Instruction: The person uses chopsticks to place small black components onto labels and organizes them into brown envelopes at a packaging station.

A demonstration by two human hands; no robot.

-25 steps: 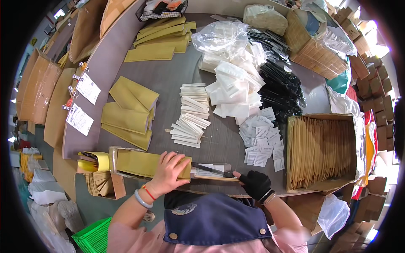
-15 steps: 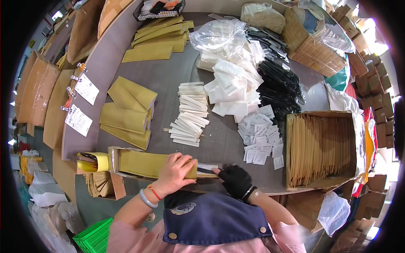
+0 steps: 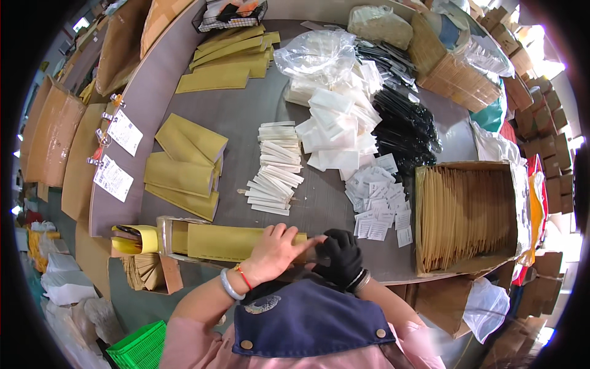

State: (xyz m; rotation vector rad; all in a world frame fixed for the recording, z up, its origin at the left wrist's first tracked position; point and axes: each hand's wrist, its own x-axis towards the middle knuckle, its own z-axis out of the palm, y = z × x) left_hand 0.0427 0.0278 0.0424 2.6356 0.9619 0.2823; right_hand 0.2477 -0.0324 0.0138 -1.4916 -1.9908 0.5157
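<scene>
A long kraft envelope (image 3: 224, 242) lies flat over a narrow open carton (image 3: 165, 234) at the table's front edge. My left hand (image 3: 276, 252), bare with a red cord and a pale bangle at the wrist, grips its right part from above, index finger reaching toward my other hand. My right hand (image 3: 338, 257), in a black fingerless glove, is closed at the envelope's right end, fingers curled. What lies in its fingers is hidden and slightly blurred. Beyond my hands are a row of white folded strips (image 3: 276, 169) and a heap of small printed cards (image 3: 378, 203).
Kraft envelopes (image 3: 184, 163) lie in fanned stacks at left. White pouches (image 3: 335, 123) and black plastic-wrapped packets (image 3: 405, 126) are piled at centre back. A carton packed with envelopes (image 3: 467, 218) stands at right. A yellow holder (image 3: 138, 240) sits at the left front corner.
My left hand and the envelope have shifted right. The pale and dark material showing at the envelope's right end is no longer visible. My right hand has drawn in beside my left fingers.
</scene>
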